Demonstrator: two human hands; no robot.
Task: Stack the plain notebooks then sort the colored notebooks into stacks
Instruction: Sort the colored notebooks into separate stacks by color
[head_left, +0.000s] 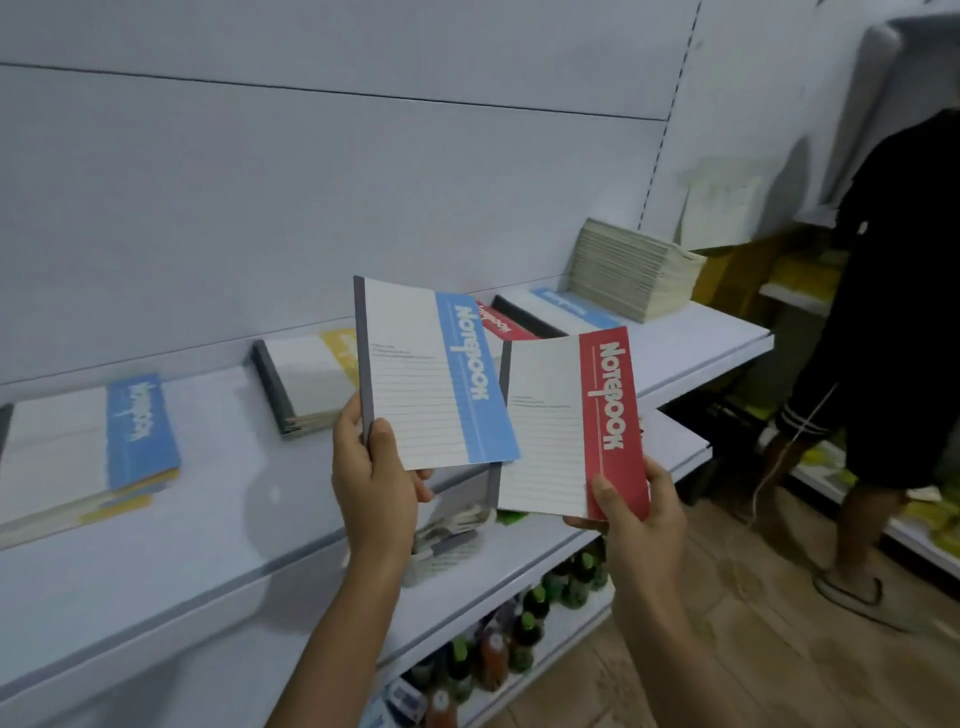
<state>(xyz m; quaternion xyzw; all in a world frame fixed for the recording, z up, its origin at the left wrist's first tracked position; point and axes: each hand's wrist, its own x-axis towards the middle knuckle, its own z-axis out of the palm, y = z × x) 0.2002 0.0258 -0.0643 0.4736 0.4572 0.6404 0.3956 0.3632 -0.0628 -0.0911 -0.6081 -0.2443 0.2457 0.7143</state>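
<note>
My left hand (374, 483) grips a blue-striped notebook (426, 374) by its grey spine, held upright over the shelf. My right hand (634, 514) pinches the lower corner of a red-striped notebook (566, 421), whose left edge sits behind the blue one. On the upper shelf (691, 338) lie a blue stack (88, 447) at the left, a yellow stack (306, 379) in the middle, a red notebook (501, 322) and a blue one (571, 309) further right. A tall stack of plain notebooks (628, 267) stands at the shelf's right end.
A person in dark clothes (883, 312) stands at the right on the wooden floor. A lower shelf (519, 551) holds small packets below my hands. Bottles with green caps (524, 629) fill the bottom shelf. The white wall panel rises behind the shelves.
</note>
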